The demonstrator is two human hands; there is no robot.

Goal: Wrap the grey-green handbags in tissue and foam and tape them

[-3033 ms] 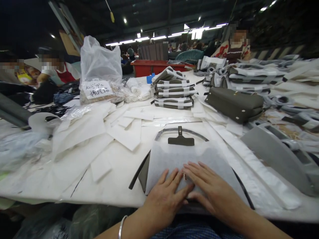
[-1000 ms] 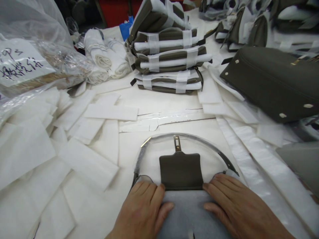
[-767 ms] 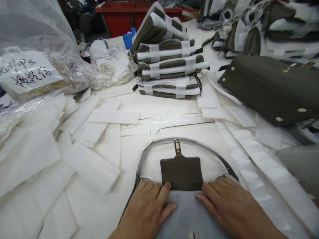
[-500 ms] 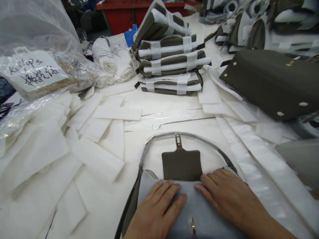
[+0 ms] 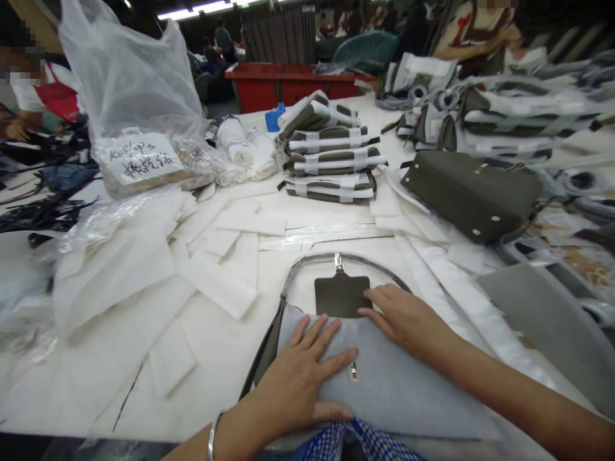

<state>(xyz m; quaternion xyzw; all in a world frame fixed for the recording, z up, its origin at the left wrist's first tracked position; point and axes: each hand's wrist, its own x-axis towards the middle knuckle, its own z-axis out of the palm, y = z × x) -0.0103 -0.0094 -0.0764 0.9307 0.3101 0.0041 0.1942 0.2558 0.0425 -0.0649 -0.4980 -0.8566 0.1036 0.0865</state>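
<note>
A handbag (image 5: 394, 384) with a light grey suede-like face lies before me on the white table. My left hand (image 5: 307, 365) rests flat on that face, fingers spread, left of a small metal turn-lock (image 5: 354, 371). From the bag's far edge a dark olive flap tab (image 5: 339, 296) extends away from me, tipped with a metal clasp plate (image 5: 339, 261). My right hand (image 5: 398, 314) has its thumb and fingers closed at the right edge of this tab. Behind the tab arches the plastic-wrapped handle (image 5: 307, 261). The bag's lower edge meets blue checked cloth (image 5: 336, 442).
White foam sheets (image 5: 221, 282) cover the left. Behind them stands a plastic bag with a handwritten label (image 5: 144, 153). Wrapped olive bags (image 5: 331, 160) are stacked at the back, near a red bin (image 5: 269, 86). Another olive bag (image 5: 471, 192) lies right. Other people (image 5: 480, 32) are beyond.
The view has tilted up and back. My right hand has moved from lying on the grey face to the flap tab's edge. My left hand's fingers have spread.
</note>
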